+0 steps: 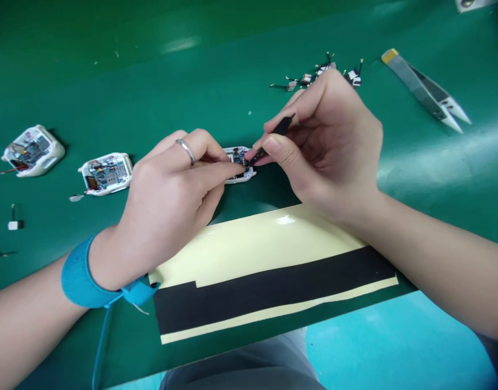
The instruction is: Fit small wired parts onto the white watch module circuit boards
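My left hand (175,184), with a ring on one finger, is closed on a small white smartwatch case (250,175) whose circuit board faces up. One of its fingertips presses at the board's right part. Between thumb and fingers of my right hand (330,141) is a short black stick-like tool (282,126), slanted, its lower end touching the board or just over it. The fingers hide much of the case, and I cannot make out the exact contact. Two more open white cases with boards, a nearer one (107,174) and a farther one (34,151), lie to the left.
Small parts with short black leads (306,79) lie behind my right hand; another such part (15,224) is at the left. Thread snips (427,92) rest at the right. A yellow sheet with a black strip (273,288) lies in front. A blue wrist strap (80,273) trails a cord.
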The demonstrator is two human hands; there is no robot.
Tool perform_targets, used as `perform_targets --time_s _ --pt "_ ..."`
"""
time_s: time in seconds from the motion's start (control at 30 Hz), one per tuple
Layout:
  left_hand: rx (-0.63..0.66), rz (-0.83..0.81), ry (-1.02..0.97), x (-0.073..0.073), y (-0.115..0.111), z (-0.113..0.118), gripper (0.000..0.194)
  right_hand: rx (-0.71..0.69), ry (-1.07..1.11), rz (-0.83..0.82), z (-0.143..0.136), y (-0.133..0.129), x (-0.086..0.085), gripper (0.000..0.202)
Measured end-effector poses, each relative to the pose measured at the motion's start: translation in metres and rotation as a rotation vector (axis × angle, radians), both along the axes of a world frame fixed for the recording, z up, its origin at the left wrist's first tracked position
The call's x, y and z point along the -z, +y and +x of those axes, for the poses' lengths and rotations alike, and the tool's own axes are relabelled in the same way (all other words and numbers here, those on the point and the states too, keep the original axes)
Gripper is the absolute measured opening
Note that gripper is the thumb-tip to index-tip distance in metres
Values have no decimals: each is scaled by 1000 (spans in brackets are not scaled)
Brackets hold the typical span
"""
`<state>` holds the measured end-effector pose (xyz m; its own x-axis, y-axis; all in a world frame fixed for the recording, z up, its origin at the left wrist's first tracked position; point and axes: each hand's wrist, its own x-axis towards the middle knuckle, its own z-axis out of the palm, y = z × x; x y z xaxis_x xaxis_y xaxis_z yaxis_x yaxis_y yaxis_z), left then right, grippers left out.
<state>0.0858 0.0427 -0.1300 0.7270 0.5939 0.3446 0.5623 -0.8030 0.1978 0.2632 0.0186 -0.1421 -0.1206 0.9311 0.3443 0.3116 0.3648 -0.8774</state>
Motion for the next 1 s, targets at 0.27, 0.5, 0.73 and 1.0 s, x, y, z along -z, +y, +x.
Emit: perform_targets --time_s 0.27,0.5,0.73,1.0 --pt "-1 -10 -16 0 -1 1 21 -4 -11 -19 1 0 -1 12" --pt "-20 -21 17 -1 -1 1 21 -25 4 2 2 1 -1 11" --pt "-28 -19 6 0 -1 1 22 -15 -1 9 2 1 -1 13" --pt "1 -25 -16 1 1 0 22 -10 -98 74 2 -2 -1 12"
